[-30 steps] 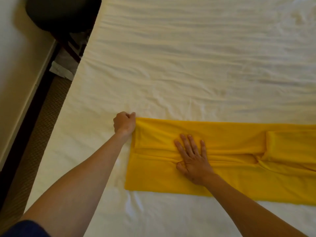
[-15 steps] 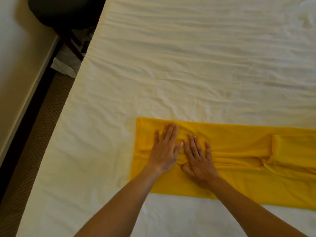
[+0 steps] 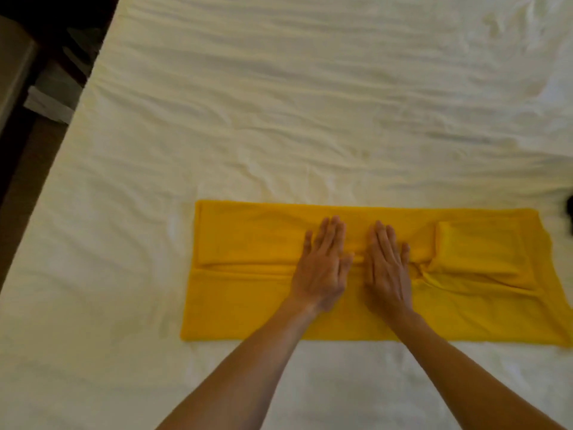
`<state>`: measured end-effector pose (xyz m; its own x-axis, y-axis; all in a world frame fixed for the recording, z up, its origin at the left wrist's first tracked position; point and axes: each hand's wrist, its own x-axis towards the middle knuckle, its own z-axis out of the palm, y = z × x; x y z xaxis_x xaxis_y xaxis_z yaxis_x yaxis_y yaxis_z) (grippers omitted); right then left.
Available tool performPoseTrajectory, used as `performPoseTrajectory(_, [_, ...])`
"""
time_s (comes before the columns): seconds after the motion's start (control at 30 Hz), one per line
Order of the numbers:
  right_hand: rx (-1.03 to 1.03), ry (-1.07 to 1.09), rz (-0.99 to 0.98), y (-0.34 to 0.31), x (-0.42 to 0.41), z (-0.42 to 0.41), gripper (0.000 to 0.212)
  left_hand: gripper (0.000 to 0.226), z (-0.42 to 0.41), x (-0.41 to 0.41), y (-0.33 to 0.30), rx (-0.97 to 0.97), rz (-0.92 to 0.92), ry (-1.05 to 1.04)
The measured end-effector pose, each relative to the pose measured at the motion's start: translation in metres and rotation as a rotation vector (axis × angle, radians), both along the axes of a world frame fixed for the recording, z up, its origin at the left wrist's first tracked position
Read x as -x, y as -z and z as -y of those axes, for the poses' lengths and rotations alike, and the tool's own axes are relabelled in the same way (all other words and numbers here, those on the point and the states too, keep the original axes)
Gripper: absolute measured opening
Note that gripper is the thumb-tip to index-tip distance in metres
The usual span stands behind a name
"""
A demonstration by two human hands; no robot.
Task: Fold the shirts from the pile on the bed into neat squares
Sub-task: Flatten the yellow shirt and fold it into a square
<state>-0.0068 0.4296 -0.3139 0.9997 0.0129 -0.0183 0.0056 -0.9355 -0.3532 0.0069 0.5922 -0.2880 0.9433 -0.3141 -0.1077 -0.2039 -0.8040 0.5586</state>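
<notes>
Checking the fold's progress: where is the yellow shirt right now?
In the head view the yellow shirt lies as a long strip on the near part of the white bed, with the left hand and right hand flat on its middle.

One yellow shirt [image 3: 248, 299] lies on one bed [image 3: 279, 119] with one white sheet. Two hands rest flat on the shirt: one left hand [image 3: 322, 268] and one right hand [image 3: 387, 268], each on one bare forearm. One folded sleeve [image 3: 483, 252] shows on the shirt. One dark object [image 3: 570, 214] sits at the right edge, too cut off to identify.
</notes>
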Motion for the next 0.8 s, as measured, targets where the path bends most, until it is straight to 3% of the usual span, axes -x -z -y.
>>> performPoseTrajectory(0.1, [0.146,-0.055,-0.066,0.012,0.017,0.023,0.064,0.069,0.024,0.007,0.013,-0.14,-0.018,0.127])
performPoseTrajectory(0.23, [0.188,-0.057,-0.061,0.013,0.016,0.021,0.063,0.065,-0.058,0.006,0.028,-0.353,0.103,0.125])
performPoseTrajectory(0.37, [0.173,-0.055,-0.077,0.01,0.018,0.023,0.063,0.067,-0.177,-0.002,0.019,-0.527,0.11,-0.144])
performPoseTrajectory(0.47, [0.143,0.003,-0.027,0.002,0.021,0.012,0.062,0.072,-0.184,-0.001,0.005,-0.516,0.1,-0.394])
performPoseTrajectory(0.53, [0.084,0.026,0.028,-0.005,0.032,-0.014,0.061,0.069,-0.141,0.008,-0.001,-0.371,0.162,-0.31])
performPoseTrajectory(0.6, [0.062,-0.013,0.033,-0.006,0.052,-0.038,0.062,0.064,-0.085,0.03,0.003,-0.252,0.196,-0.062])
performPoseTrajectory(0.7, [0.115,-0.016,-0.015,0.005,0.071,-0.038,0.064,0.062,-0.048,0.063,0.016,-0.307,0.161,0.232])
performPoseTrajectory(0.8, [0.143,-0.051,-0.015,0.011,0.072,-0.028,0.064,0.062,-0.102,0.054,0.025,-0.415,0.185,0.252])
